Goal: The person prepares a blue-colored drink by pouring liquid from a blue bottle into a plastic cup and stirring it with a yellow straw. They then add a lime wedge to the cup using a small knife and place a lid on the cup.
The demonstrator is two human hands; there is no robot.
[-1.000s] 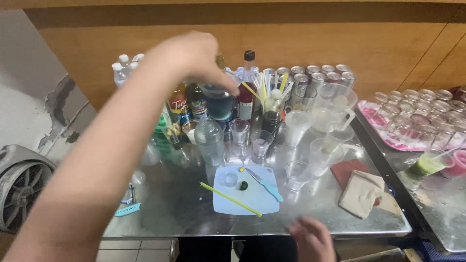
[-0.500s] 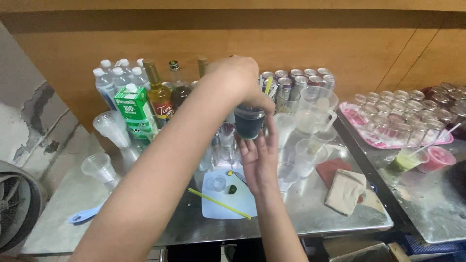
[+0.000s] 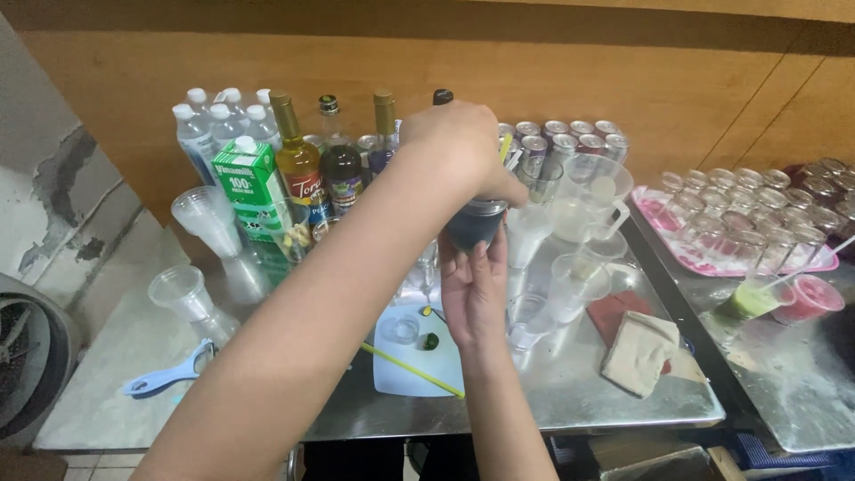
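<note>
Both forearms are bare to the elbow, no sleeves, rings, watch or gloves visible.

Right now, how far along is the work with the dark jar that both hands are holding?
Set out already: a white cutting board with a yellow straw across it, cups and bottles behind. In hand: the right hand grips the dark jar from below while the left hand covers its top, apparently at the lid. Left: the jar looks closed, and I cannot tell if anything has been poured.
</note>
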